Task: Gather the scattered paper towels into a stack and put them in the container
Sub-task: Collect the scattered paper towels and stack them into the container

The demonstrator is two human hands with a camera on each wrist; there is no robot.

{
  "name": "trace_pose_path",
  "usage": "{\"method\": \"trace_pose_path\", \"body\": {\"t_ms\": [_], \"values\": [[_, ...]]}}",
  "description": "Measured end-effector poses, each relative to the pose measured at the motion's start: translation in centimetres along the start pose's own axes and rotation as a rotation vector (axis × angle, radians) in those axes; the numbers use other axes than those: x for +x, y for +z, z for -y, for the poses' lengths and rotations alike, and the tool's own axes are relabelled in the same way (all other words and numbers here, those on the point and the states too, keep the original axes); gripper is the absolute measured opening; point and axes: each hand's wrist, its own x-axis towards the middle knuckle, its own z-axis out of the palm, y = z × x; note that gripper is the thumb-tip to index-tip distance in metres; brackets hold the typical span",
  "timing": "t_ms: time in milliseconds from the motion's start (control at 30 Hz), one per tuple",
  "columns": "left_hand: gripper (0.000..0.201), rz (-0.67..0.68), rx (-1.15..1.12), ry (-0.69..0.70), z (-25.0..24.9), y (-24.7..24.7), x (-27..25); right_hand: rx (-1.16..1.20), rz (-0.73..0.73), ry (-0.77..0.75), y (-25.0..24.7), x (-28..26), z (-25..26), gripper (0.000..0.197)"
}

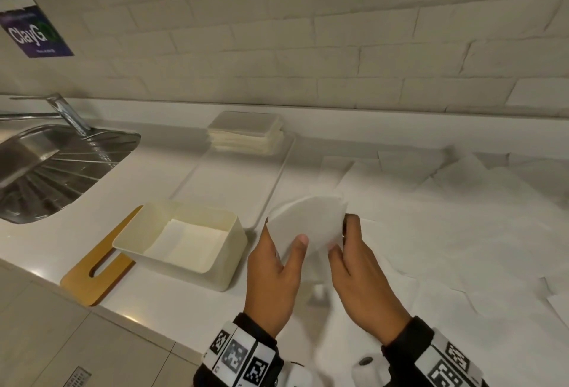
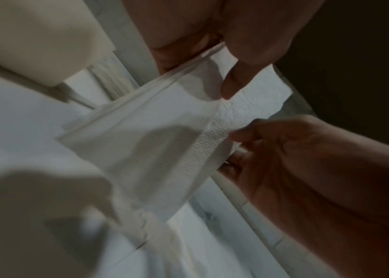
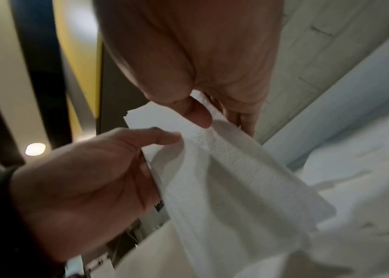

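Both hands hold up a small bunch of white paper towels point(image 1: 308, 223) above the counter, just right of the cream container point(image 1: 191, 268). My left hand point(image 1: 284, 243) pinches its left edge, thumb in front and fingers behind. On the right edge my right hand point(image 1: 343, 237) pinches the same way. In the left wrist view the towels point(image 2: 153, 141) hang between my left thumb point(image 2: 234, 82) and the right hand point(image 2: 295, 159). The right wrist view has the towels point(image 3: 224, 178) under my right thumb point(image 3: 196, 112). One towel point(image 1: 191, 242) lies flat in the container. Several loose towels point(image 1: 446, 217) cover the counter to the right.
A wooden lid point(image 1: 92, 269) with a slot lies under the container's left side. Behind it sits a white tray point(image 1: 234, 177) with a pile of folded sheets point(image 1: 246, 131) at its far end. A steel sink point(image 1: 46, 165) and tap point(image 1: 67, 115) are at left; a tiled wall runs behind.
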Motion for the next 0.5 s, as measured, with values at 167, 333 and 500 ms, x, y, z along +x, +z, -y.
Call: {"method": "trace_pose_path", "body": {"t_ms": [167,333,500], "values": [[0.027,0.039,0.078,-0.083,1.5,0.4,-0.8,-0.120,0.171,0.118,0.4,-0.7,-1.8,0.040],[0.033,0.050,-0.014,-0.116,1.1,0.5,-0.2,-0.076,0.064,0.061,0.3,-0.2,-1.0,0.025],[0.034,0.052,-0.052,-0.150,0.8,0.4,0.2,-0.060,0.108,0.074,-0.2,0.3,-0.8,0.029]]}}
